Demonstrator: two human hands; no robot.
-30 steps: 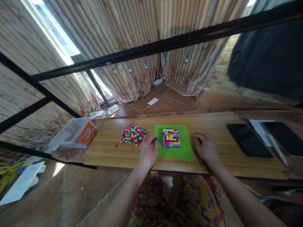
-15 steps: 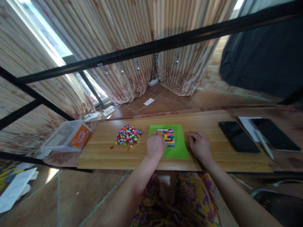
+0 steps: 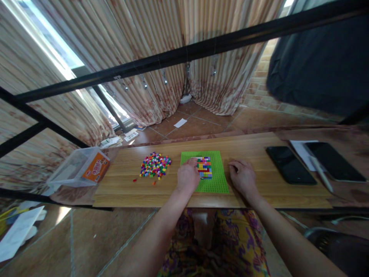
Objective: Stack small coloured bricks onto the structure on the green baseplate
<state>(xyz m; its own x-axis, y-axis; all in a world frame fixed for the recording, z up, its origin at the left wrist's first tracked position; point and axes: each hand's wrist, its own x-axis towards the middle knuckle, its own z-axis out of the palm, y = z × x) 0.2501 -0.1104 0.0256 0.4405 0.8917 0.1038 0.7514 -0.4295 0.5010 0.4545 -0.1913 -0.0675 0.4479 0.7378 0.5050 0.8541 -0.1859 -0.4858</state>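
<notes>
A green studded baseplate (image 3: 220, 181) lies on the wooden table, bearing a block of small toy bricks (image 3: 205, 168) laid in rows of many colours. Over the plate's left side is my left hand (image 3: 188, 176), its fingers pressed together at the left edge of the brick rows. Anything between those fingertips is hidden. My right hand (image 3: 243, 176) rests on the table just right of the plate, fingers curled in, with nothing visible in it. To the left of the plate is a heap of loose small bricks (image 3: 155, 165), with a few stray ones near it.
A clear plastic box (image 3: 72, 169) with an orange label stands at the table's left end. On the right lie a black phone (image 3: 290, 165), a second dark device (image 3: 336, 161), white paper (image 3: 302, 152) and a white pen (image 3: 321, 173). A black metal bar (image 3: 173, 57) crosses beyond the table.
The view has shifted slightly. My left hand stays at the left edge of the brick rows with little visible movement, and my right hand keeps its place.
</notes>
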